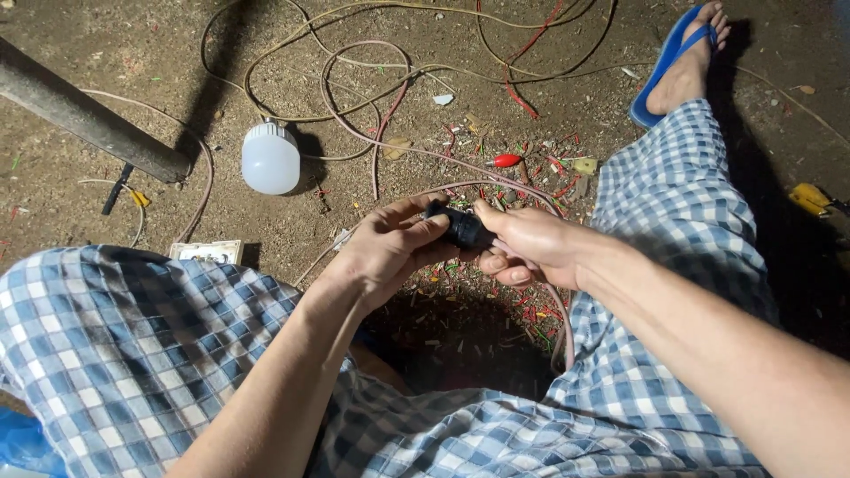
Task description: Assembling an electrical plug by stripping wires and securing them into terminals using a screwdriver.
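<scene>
Sitting on bare dirt floor (pixel 106 53), person in blue-checked cloth had both hands on a small black fitting (pixel 460 227), held above the ground between the knees. Left hand (pixel 390 252) had its grip clamped on the fitting's left end, thumb and fingers wrapped round it. Right hand (pixel 527 248) had its grip closed on the right end, thumb on top, fingers curled under. A pinkish cable (pixel 560 332) ran out from under the right hand and dropped down past the right leg.

Floor was brown packed soil, harshly lit, hard shadows. Directly below the hands: a dense scatter of wire offcuts (pixel 496 301) in red, green and white. More offcuts spread up toward a red-tipped tool (pixel 506 160) lying just beyond the hands. Loose wires (pixel 372 106), pink, tan and red, looped across the upper floor in tangles.

White bulb (pixel 270 159) lay on its side on the dirt, left of the hands, well apart from them. Dark pole (pixel 84 115) crossed the upper-left corner at a slant. White switch plate (pixel 208 252) sat flat on the ground beside the left knee. Yellow-handled tool (pixel 810 198) lay in shadow at far right. Right foot in a blue sandal (pixel 668 66) rested top right.

No containers seen; everything lay loose on the soil.
</scene>
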